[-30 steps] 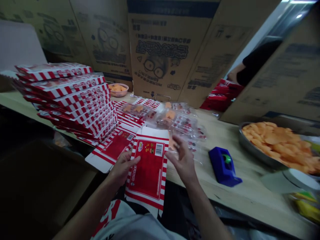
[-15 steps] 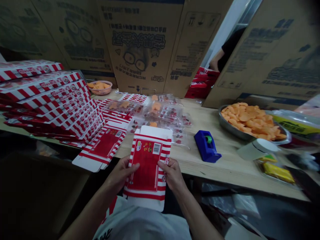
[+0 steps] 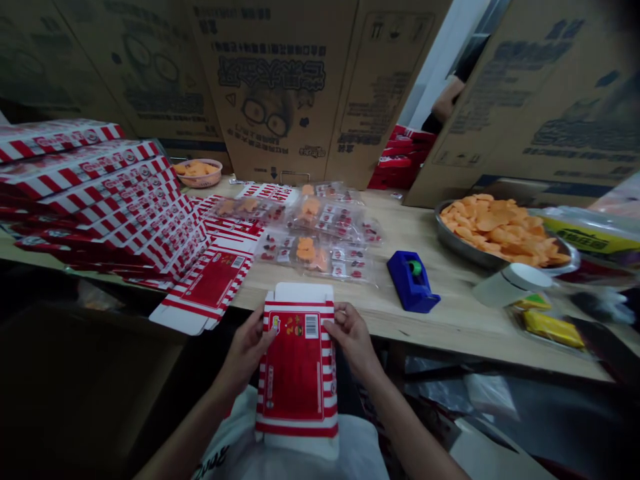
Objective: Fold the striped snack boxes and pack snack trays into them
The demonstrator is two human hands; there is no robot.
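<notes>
Flattened cardboard sheets [image 3: 280, 87] stand behind a wooden workbench [image 3: 450, 333] that carries a steel bowl [image 3: 447, 230] of orange crisps, a blue tape dispenser [image 3: 411, 280], clear bags of crisps [image 3: 320, 250] and a tall stack of striped cartons [image 3: 100, 200]. At the bench's near edge, a flat red-and-white carton [image 3: 297, 373] lies with its long axis pointing away from the person, its upper end over the wood and its lower end over the person's shirt [image 3: 363, 447]. The left hand [image 3: 245, 353] and right hand [image 3: 353, 340], about equally near it, pinch its opposite long edges near the top, thumbs on the printed face.
</notes>
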